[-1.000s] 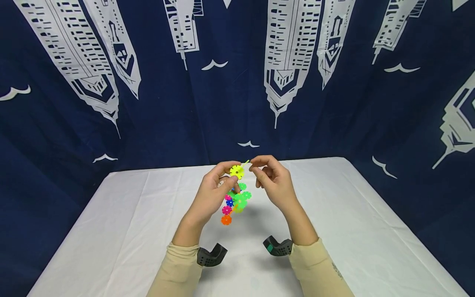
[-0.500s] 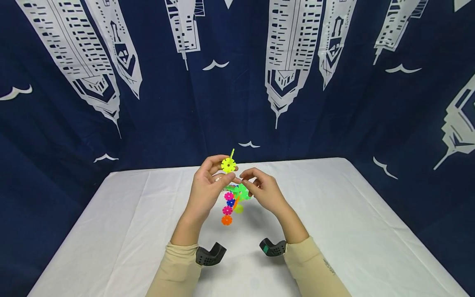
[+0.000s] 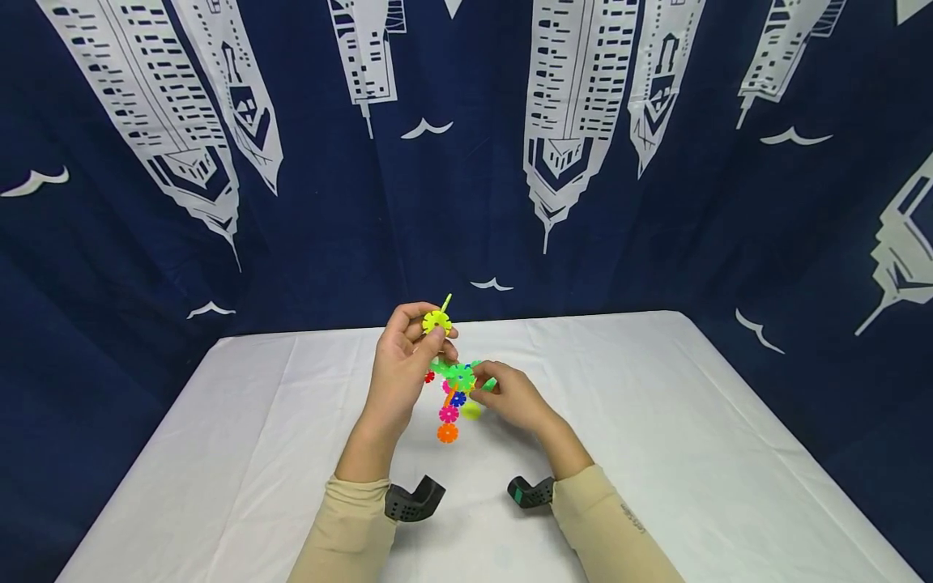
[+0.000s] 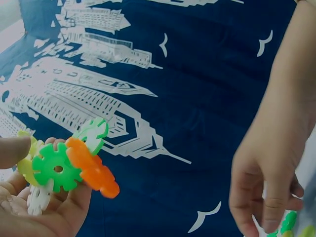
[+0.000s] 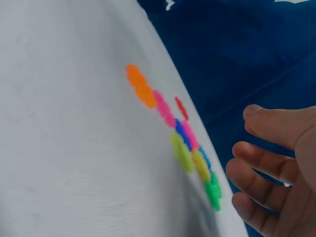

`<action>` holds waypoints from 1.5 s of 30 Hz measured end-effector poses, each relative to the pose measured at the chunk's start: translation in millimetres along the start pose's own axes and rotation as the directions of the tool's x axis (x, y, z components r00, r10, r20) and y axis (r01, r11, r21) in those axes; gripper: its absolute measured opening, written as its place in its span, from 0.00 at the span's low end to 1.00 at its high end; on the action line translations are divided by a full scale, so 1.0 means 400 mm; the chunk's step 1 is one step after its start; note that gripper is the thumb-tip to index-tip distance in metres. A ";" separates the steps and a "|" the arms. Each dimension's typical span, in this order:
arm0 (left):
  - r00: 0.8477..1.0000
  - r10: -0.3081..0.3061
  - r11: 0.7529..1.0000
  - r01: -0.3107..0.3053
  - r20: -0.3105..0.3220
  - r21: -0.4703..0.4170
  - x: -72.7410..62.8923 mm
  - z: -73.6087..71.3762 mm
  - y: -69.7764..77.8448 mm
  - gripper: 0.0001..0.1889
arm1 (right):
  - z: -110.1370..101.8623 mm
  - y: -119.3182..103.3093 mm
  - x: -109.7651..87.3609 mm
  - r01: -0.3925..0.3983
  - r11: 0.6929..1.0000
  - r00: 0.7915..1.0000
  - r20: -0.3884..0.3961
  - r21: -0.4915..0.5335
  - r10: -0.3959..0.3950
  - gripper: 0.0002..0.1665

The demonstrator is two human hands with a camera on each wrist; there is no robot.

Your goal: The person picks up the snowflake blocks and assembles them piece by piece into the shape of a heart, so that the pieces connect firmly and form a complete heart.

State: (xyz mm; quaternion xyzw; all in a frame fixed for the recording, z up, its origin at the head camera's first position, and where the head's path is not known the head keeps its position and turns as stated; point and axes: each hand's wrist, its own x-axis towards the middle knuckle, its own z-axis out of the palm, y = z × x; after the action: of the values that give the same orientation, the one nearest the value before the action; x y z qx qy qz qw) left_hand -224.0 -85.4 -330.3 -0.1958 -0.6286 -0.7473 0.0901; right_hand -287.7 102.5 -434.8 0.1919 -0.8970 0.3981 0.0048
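My left hand [image 3: 395, 356] pinches a joined cluster of notched plastic discs, a yellow disc [image 3: 436, 323] between thumb and fingers. In the left wrist view, a green disc [image 4: 49, 170], an orange disc [image 4: 91, 168] and a white disc [image 4: 38, 200] belong to this cluster. My right hand [image 3: 513, 395] is low over the table beside loose discs, fingers loosely bent. The right wrist view shows nothing between its thumb and fingers. Loose on the cloth lie an orange disc [image 3: 448, 433], a pink disc [image 3: 449, 414] and a yellow-green disc [image 3: 471, 410].
A white cloth covers the table [image 3: 291, 453]. Behind its far edge hangs a dark blue curtain [image 3: 452, 210] with white buildings and birds. A red disc [image 5: 181, 108] and several others lie in the same small group. Each wrist wears a black camera mount [image 3: 415, 500].
The right hand has come away from the held cluster, moving down and left to the loose discs. The left hand has shifted slightly left, still holding the cluster.
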 end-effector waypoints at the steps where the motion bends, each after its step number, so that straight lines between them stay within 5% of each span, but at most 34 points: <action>1: 1.000 -0.002 1.000 0.002 -0.005 -0.001 0.000 0.000 0.001 0.11 | 0.005 0.005 0.001 -0.001 1.000 1.000 0.010 -0.012 0.002 0.14; 24: 0.999 0.040 0.998 -0.041 -0.031 -0.051 -0.001 -0.003 0.002 0.06 | 0.049 0.029 -0.008 0.005 0.972 0.999 0.049 -0.235 0.006 0.14; 39: 0.999 0.036 0.999 -0.036 -0.013 -0.031 -0.002 0.000 -0.003 0.08 | 0.042 0.025 -0.008 0.033 0.983 0.995 0.098 -0.182 -0.016 0.14; 45: 1.000 0.021 1.000 -0.021 -0.007 -0.005 0.000 0.003 -0.003 0.16 | 0.023 0.010 -0.009 0.064 0.991 0.996 0.070 -0.117 -0.056 0.12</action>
State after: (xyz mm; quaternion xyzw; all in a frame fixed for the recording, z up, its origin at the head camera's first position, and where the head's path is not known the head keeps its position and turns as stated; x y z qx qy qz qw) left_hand -224.3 -84.1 -331.1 -0.2001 -0.6245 -0.7484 0.0998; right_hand -284.4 99.4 -444.6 0.2311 -0.9126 0.3372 -0.0016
